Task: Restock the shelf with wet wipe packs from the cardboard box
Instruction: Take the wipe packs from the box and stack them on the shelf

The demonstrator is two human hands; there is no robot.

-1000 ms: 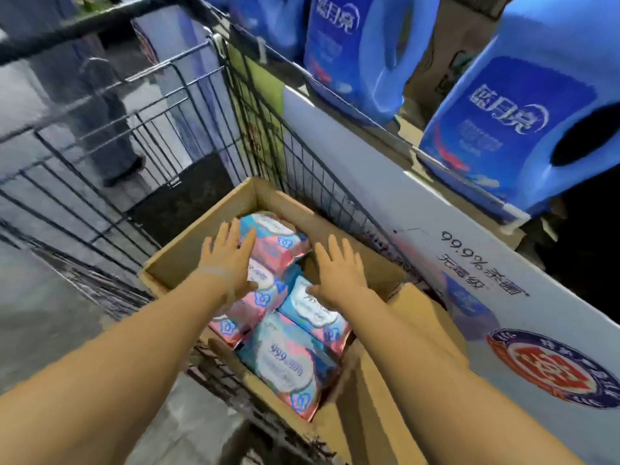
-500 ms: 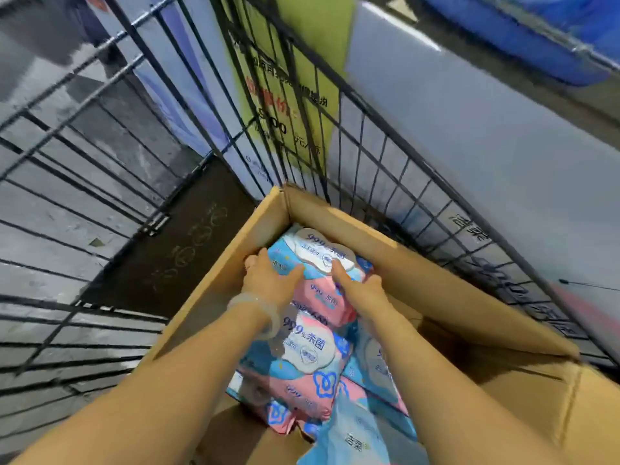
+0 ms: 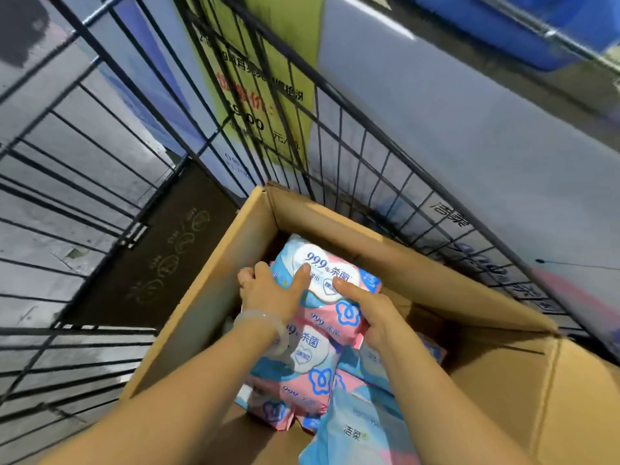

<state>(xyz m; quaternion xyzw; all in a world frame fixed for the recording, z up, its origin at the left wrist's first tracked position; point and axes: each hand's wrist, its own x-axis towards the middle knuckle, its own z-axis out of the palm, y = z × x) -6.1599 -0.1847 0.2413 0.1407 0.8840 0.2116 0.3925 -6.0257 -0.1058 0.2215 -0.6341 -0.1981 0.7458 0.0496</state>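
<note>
- Task stage, as judged: early in a pick cycle. The packs are gripped inside the box; no pack has been lifted clear of it, and no shelf placement is visible.
- Left hand (image 3: 268, 292): thumb laid flat on the white label of the top wet wipe pack (image 3: 327, 273), remaining fingers curled round the pack's left edge. It holds the pack.
- Right hand (image 3: 375, 313): thumb pressed on the same label from the opposite side, fingers wrapped under the right edge of the stack. It holds the pack; how many packs the fingers span below cannot be told.
- Both thumbs point toward each other, nearly touching, so the top pack is clamped between the 2 hands.
- Cardboard box (image 3: 385, 260): open, flaps out, surrounding both hands; it sits inside a wire cart (image 3: 339, 139).
- Remaining stock: further packs (image 3: 302, 374) lie under and behind the wrists, toward the person, in a loose pile. At least 4 more are visible; the box is far from emptied.
- Shelf: only a blurred blue edge shows beyond the cart, far ahead of the hands; its fill level cannot be told.
- Remaining work, as judged: lift the clamped packs out, carry them to the shelf, repeat for the rest.
</note>
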